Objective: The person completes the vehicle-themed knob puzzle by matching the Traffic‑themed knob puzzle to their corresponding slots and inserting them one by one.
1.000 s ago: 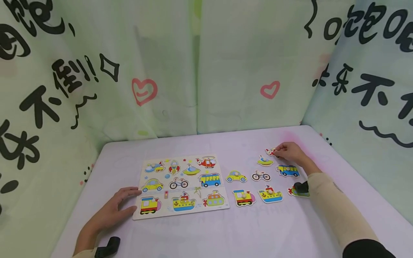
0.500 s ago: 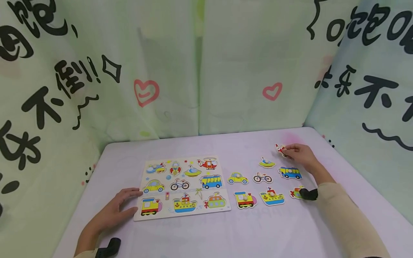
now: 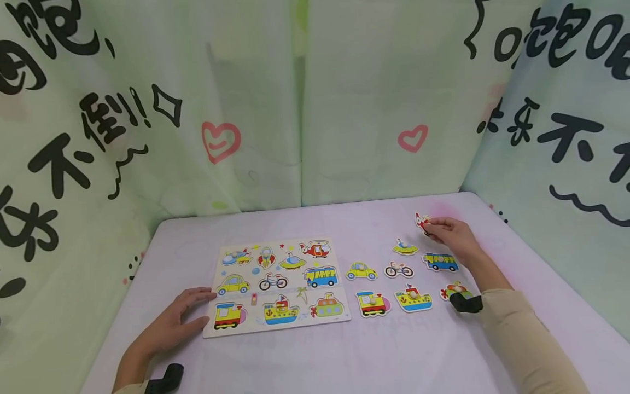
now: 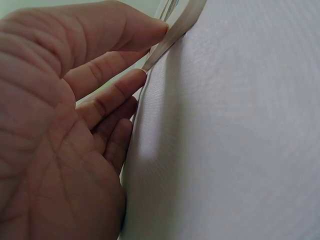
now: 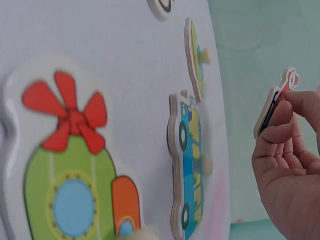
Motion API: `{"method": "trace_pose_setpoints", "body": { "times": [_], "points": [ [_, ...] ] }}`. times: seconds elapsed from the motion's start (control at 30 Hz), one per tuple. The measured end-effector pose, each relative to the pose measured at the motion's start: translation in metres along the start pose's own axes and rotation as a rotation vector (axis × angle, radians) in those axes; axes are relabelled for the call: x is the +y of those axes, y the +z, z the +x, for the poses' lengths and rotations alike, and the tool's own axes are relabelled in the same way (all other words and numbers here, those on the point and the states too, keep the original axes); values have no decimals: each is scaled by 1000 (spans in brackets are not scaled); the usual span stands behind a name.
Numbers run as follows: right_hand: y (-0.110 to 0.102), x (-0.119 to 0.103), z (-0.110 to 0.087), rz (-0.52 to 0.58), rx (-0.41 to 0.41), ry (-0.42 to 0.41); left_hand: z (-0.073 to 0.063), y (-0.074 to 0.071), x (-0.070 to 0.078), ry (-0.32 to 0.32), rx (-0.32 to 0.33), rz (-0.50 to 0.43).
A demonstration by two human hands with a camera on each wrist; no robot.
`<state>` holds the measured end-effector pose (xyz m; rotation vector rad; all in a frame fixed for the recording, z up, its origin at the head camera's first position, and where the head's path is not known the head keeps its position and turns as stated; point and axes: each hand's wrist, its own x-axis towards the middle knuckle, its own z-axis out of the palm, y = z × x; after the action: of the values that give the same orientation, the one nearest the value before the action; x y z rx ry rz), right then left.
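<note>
My right hand [image 3: 455, 236] pinches a red helicopter puzzle piece [image 3: 421, 222] between thumb and fingers, tilted and raised off the table. The right wrist view shows the same helicopter piece [image 5: 274, 102] nearly edge-on at the fingertips. On the left, my left hand [image 3: 174, 317] rests against the left edge of the flat puzzle board [image 3: 344, 318], its fingers extended. Thumb and fingertips touch the board's edge [image 4: 175, 32] in the left wrist view. Vehicle pictures cover the board, among them a printed helicopter [image 3: 315, 249] at its top right.
Knobbed pieces lie right of the board: a flying saucer [image 3: 405, 249], car [image 3: 361, 272], bicycle [image 3: 399, 270], bus [image 3: 440, 262], train [image 3: 372, 304], ship [image 3: 413, 300] and submarine [image 5: 75, 200]. A printed curtain [image 3: 354, 164] stands behind the table.
My right hand has lifted the helicopter piece and shifted slightly right with it; the piece has turned nose-up. My left hand stays at the board's edge.
</note>
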<state>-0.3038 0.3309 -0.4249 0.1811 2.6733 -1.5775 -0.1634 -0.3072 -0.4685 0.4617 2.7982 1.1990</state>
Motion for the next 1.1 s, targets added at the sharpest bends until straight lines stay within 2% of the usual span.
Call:
{"method": "trace_pose_setpoints", "body": {
  "times": [0.53,0.87,1.1],
  "points": [
    [21,-21,-19,252,-63,-32,1,0,0,0,4,-5],
    [37,-23,-24,329,-104,5,0,2,-1,-20,-8,-27],
    [53,-43,-30,338,-136,-30,1,1,-1,-35,-1,-8]
  ]
}}
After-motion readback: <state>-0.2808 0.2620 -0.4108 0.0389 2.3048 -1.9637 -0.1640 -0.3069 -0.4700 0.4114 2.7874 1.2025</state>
